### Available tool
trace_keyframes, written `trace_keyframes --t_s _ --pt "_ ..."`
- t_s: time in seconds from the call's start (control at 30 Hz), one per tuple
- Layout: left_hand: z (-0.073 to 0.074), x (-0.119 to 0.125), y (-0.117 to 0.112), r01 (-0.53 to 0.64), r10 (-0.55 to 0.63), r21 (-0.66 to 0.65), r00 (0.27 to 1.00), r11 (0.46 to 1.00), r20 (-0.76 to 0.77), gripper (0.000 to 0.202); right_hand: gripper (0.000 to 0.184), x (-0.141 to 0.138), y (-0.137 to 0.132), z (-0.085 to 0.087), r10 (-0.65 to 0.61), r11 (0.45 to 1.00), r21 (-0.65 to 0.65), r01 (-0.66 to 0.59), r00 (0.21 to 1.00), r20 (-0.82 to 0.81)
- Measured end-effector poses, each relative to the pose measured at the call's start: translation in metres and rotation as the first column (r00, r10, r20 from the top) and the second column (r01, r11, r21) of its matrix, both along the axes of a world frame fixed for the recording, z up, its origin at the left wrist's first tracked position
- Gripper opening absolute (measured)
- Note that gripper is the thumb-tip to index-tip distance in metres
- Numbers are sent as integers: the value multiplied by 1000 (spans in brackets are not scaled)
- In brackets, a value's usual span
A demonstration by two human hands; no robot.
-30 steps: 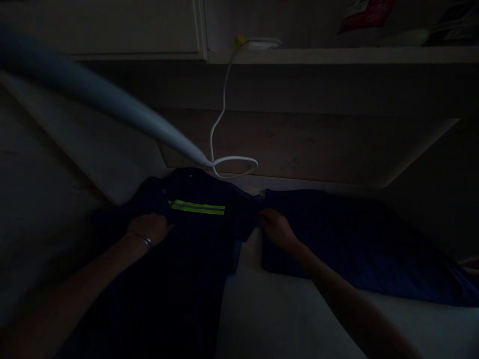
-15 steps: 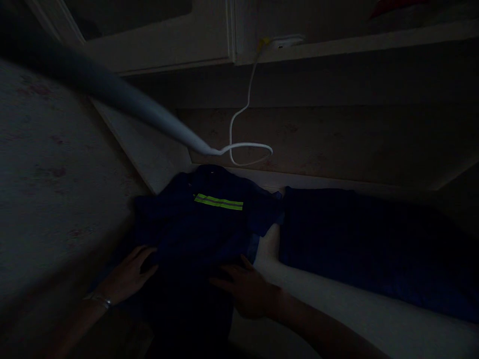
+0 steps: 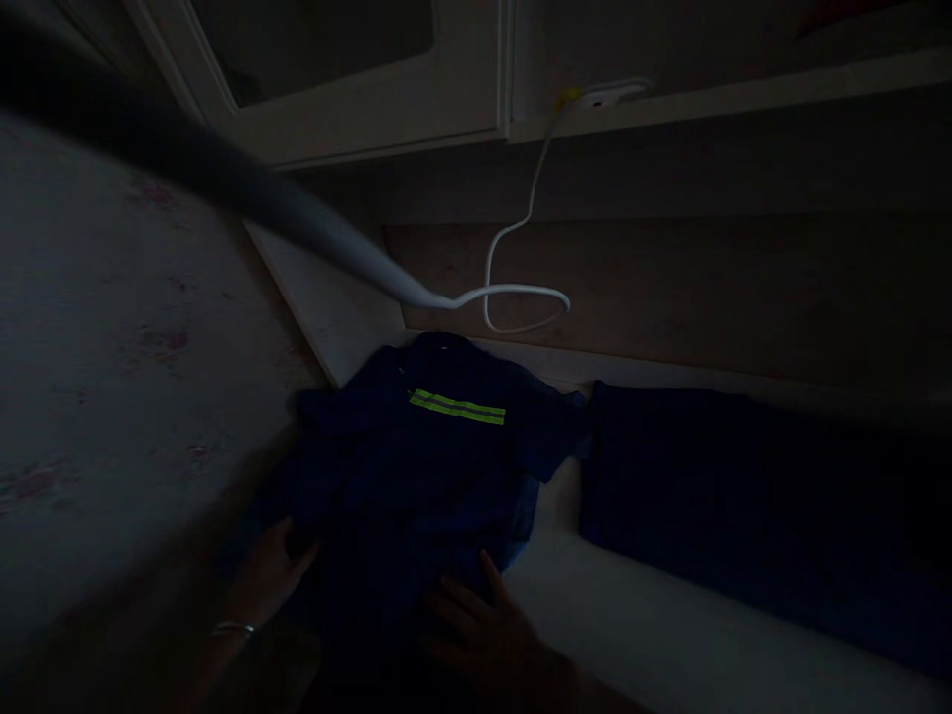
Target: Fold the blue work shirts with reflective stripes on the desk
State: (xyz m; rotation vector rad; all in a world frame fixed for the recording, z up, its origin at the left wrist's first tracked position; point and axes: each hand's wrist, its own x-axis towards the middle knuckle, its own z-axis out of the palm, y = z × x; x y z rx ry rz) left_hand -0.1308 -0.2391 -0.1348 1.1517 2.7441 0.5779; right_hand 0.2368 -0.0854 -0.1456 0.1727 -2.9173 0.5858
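A dark navy work shirt [image 3: 416, 466] lies spread out, collar at the back, with a yellow-green and grey reflective strip [image 3: 457, 407] across its chest. My left hand [image 3: 272, 575], with a bracelet on the wrist, rests at the shirt's left side, thumb and fingers apart. Across from it, my right hand [image 3: 483, 620] lies on the lower right part of the shirt, fingers spread. The shirt's lower end fades into darkness between my hands.
Another folded dark blue cloth [image 3: 729, 486] lies on the pale surface [image 3: 632, 605] to the right. A white cable [image 3: 525, 289] hangs in a loop from a power strip [image 3: 610, 92] on the shelf. A thick, pale, blurred cable or rod crosses the upper left. Flowered wall at left.
My hands have moved slightly lower along the shirt, and the right hand's fingers are more spread. The view has shifted, so the scene sits further right.
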Motion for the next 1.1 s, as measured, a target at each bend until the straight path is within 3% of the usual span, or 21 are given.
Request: trace_keyframes --t_s 0.13,0.27,0.33,0.4,0.5,0.67,0.77,0.87,0.97,1.1 --pt "11 7 -5 -46 45 7 995 999 91 38 67 -3 -1 -11 0 999 46 1 1000 -15" --pt "25 5 4 -202 129 194 933 960 335 46 65 -7 -4 -22 -17 999 29 16 999 33" --pt "29 6 13 -275 123 287 883 918 452 50 74 -8 -3 -26 -1 1000 6 1 998 70" --pt "31 8 22 -273 91 338 879 900 469 48 79 -8 -3 -27 7 1000 10 -7 997 75" --pt "33 7 30 -182 48 333 926 925 375 42 70 -9 -2 -25 -5 997 71 3 1000 28" --pt "31 -16 24 -16 -7 130 984 991 179 45 62 -10 -1 -20 -7 987 161 15 998 -55" --pt "25 -37 26 -13 17 104 999 994 -31 53 54 -12 -1 -20 -11 982 188 29 996 -94" --pt "19 -47 36 -27 33 69 995 997 -93 71 49 -12 -2 -21 -20 978 206 40 995 -99" --pt "19 -41 50 -50 54 39 992 998 -110 77 57 -10 -2 -22 -11 984 179 26 996 -84" --pt "31 -25 66 -122 102 -81 970 989 -220 73 57 -8 0 -21 -4 983 180 22 995 -98"
